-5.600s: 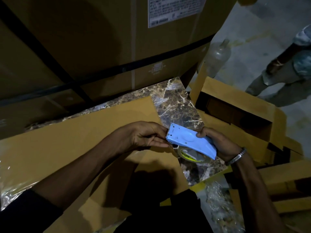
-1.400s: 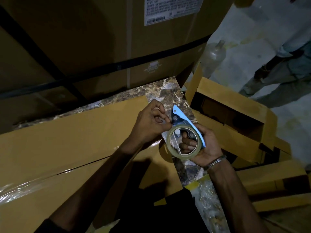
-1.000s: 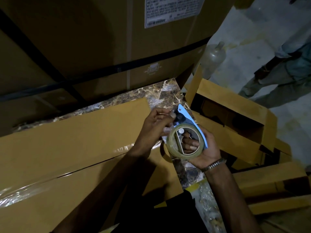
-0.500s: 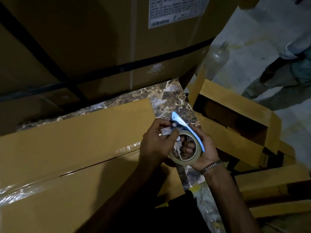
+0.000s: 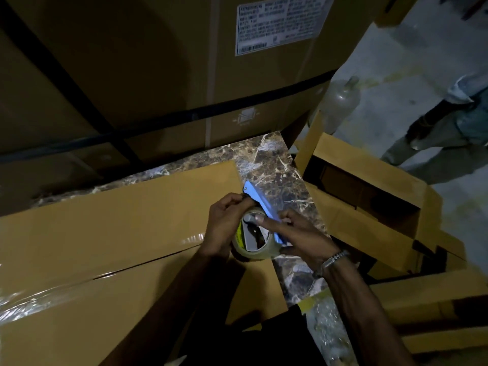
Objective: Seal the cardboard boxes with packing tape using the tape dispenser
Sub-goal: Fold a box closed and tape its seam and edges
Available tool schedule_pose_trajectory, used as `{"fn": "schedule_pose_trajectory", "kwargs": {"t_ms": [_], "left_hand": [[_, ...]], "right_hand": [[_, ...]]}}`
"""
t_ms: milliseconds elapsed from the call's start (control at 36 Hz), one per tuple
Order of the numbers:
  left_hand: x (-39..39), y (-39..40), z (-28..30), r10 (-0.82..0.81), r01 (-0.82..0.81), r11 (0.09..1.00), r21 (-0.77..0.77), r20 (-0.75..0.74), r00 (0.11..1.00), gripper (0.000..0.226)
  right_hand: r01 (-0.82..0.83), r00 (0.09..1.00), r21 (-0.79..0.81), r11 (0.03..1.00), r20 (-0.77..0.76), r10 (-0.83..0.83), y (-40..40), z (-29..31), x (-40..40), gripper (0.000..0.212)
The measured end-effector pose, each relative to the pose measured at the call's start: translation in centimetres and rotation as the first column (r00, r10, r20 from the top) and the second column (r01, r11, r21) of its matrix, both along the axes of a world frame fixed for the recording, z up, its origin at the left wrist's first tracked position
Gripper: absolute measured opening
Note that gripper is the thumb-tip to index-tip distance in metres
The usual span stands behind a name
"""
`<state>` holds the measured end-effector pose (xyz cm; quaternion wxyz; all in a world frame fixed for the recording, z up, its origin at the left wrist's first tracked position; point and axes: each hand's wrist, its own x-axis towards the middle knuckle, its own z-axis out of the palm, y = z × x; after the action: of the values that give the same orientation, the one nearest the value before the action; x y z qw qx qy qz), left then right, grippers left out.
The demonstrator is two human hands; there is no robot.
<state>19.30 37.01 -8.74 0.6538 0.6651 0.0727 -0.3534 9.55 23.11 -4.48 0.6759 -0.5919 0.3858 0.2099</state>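
A blue tape dispenser (image 5: pixel 260 200) with a roll of clear packing tape (image 5: pixel 253 243) is held over the right end of a flat cardboard box (image 5: pixel 111 220). My right hand (image 5: pixel 295 235) grips the dispenser from the right, its thumb across the roll. At the front of the dispenser my left hand (image 5: pixel 228 220) has its fingers curled against the tape; the fingertips are hidden. A taped seam (image 5: pixel 148 261) runs along the box's closed flaps. Marble-patterned slab (image 5: pixel 274 165) shows past the box's right end.
A large strapped carton (image 5: pixel 158 62) with a white label stands right behind. An open cardboard box (image 5: pixel 369 196) lies at the right. A clear plastic bottle (image 5: pixel 340 101) stands on the concrete floor, where another person's legs (image 5: pixel 443 133) show at the far right.
The dispenser has tilted down toward the box. My right hand has turned over it, its thumb now across the roll, and my left hand stays at the front end.
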Motion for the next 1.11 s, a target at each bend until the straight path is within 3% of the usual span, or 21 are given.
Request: {"fn": "schedule_pose_trajectory", "kwargs": {"t_ms": [83,139,222,389,556,694,806,917,1028,1111], "left_hand": [[0.1,0.1,-0.2,0.024,-0.025,1.000,0.007,0.037,0.999,0.007],[-0.3,-0.1,-0.2,-0.005,0.001,0.999,0.041,0.093,0.996,0.016],[-0.9,-0.1,-0.2,-0.067,0.041,0.991,0.128,0.211,0.975,0.026],[-0.2,0.4,0.3,-0.111,0.073,0.989,0.126,0.329,0.938,0.020],[0.3,0.9,0.5,-0.211,0.158,0.975,0.159,0.409,0.888,0.020],[0.1,1.2,-0.2,-0.232,0.169,0.970,0.174,0.455,0.860,0.030],[-0.3,0.8,-0.4,-0.185,0.127,0.978,0.165,0.410,0.893,0.033],[-0.9,0.9,-0.4,-0.224,0.171,0.972,0.161,0.425,0.877,0.028],[-2.3,1.1,0.0,-0.260,0.232,0.966,0.117,0.403,0.877,0.024],[-2.6,0.9,-0.3,-0.255,0.215,0.965,0.149,0.343,0.904,0.018]], "right_hand": [[0.080,0.997,0.024,0.997,0.021,-0.080,-0.1,-0.1,-0.1,0.060],[0.115,0.992,0.035,0.993,0.042,-0.116,-0.1,-0.4,0.0,0.051],[0.150,0.985,0.055,0.987,0.082,-0.154,0.0,-0.8,0.1,0.050],[0.197,0.971,0.091,0.976,0.121,-0.207,-1.2,-0.8,-0.2,0.027],[0.206,0.970,0.087,0.975,0.112,-0.215,-1.8,-0.4,-0.5,0.040],[0.187,0.966,0.044,0.981,0.175,-0.192,-1.8,0.3,-0.4,0.028],[0.195,0.964,-0.166,0.967,0.216,-0.157,-1.0,-0.2,0.0,0.018],[0.097,0.945,-0.447,0.889,0.321,0.058,-0.3,-1.9,0.4,0.012],[-0.013,0.929,-0.751,0.661,0.235,0.286,-0.5,-3.0,0.9,0.028],[0.045,0.929,-0.811,0.584,0.249,0.274,-0.3,-3.2,0.9,0.022]]}}
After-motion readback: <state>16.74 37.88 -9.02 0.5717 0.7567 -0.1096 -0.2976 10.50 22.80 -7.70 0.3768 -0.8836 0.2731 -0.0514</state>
